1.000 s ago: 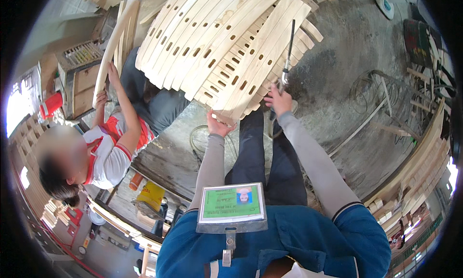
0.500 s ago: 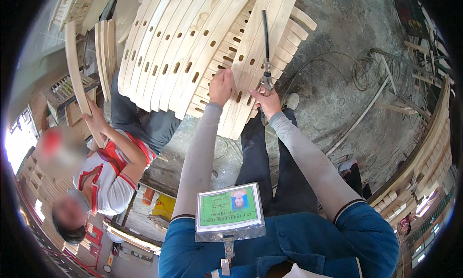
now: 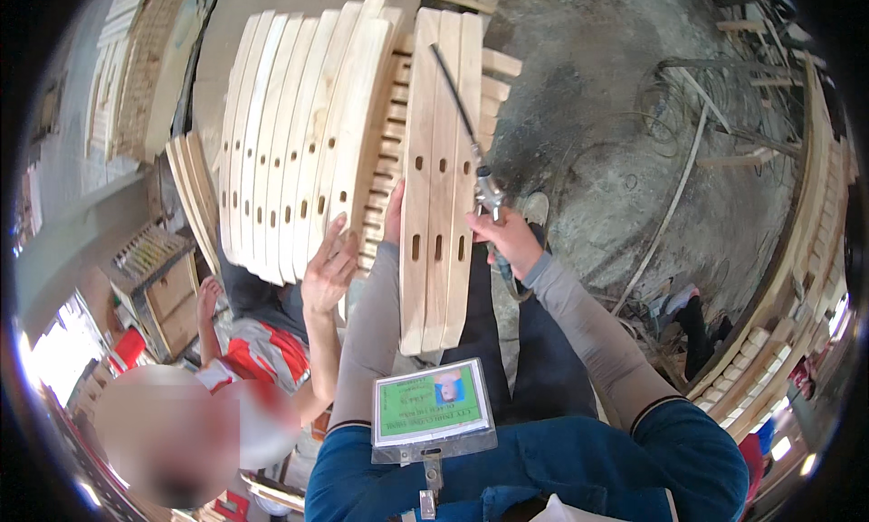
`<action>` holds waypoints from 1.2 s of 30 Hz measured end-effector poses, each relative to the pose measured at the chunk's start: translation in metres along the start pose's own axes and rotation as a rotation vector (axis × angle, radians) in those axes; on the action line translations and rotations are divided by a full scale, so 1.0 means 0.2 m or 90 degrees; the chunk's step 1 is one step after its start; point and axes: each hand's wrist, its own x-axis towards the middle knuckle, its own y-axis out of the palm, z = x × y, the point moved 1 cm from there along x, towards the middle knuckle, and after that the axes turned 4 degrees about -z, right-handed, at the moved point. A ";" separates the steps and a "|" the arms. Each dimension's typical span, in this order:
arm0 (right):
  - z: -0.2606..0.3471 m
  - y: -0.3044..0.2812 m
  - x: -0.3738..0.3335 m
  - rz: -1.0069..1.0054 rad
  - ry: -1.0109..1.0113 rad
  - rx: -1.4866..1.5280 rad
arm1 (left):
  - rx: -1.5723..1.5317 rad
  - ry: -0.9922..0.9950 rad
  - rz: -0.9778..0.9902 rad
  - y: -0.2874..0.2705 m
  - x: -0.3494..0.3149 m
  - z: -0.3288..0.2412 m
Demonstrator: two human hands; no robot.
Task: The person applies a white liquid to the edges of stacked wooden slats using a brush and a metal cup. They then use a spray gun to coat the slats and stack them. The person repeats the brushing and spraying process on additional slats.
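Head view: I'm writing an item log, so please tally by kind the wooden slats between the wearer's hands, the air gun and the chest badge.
Wooden slats, between left hand and right hand: 3
Air gun, in the right hand: 1
Badge: 1
Total: 5

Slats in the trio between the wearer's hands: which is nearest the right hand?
The rightmost slat of the three: its outer edge is beside the right hand; the middle slat and left slat lie farther off.
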 end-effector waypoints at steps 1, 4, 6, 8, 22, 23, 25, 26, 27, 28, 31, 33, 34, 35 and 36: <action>0.04 -0.01 -0.04 0.021 -0.004 -0.009 | 0.305 0.123 0.006 -0.11 -0.17 -0.06; 0.07 -0.07 -0.08 0.030 -0.014 -0.027 | 0.525 0.169 0.037 -0.09 -0.22 -0.16; 0.07 -0.12 -0.12 0.028 -0.027 -0.024 | 0.392 0.096 0.020 0.06 -0.14 -0.12; 0.08 -0.19 -0.22 0.022 -0.048 -0.009 | 0.233 0.030 -0.005 0.24 -0.04 -0.04; -0.48 -1.37 -0.94 0.183 -0.077 0.428 | -0.080 -0.140 0.035 0.98 0.64 0.30; -0.52 -1.41 -0.98 0.111 0.029 0.358 | -0.087 -0.181 0.032 1.08 0.66 0.31; -0.66 -1.42 -1.03 0.081 0.157 0.324 | -0.107 -0.254 0.027 1.19 0.71 0.28; -0.70 -1.42 -1.05 0.069 0.218 0.303 | -0.088 -0.259 0.020 1.22 0.74 0.30; -0.73 -1.40 -1.06 0.055 0.246 0.288 | -0.070 -0.264 0.014 1.25 0.76 0.30; -0.76 -1.40 -1.05 0.075 0.269 0.293 | -0.055 -0.271 0.010 1.28 0.79 0.33; -0.77 -1.41 -1.01 0.129 0.316 0.304 | -0.028 -0.314 0.014 1.35 0.85 0.40; -0.77 -1.47 -1.00 0.181 0.290 0.339 | -0.011 -0.340 0.031 1.41 0.89 0.46; -0.77 -1.49 -0.99 0.208 0.277 0.354 | 0.002 -0.356 0.031 1.43 0.90 0.48; -0.75 -1.53 -0.99 0.220 0.246 0.387 | 0.015 -0.372 0.030 1.44 0.91 0.50; -0.74 -1.56 -0.99 0.206 0.243 0.389 | 0.027 -0.387 0.030 1.46 0.93 0.52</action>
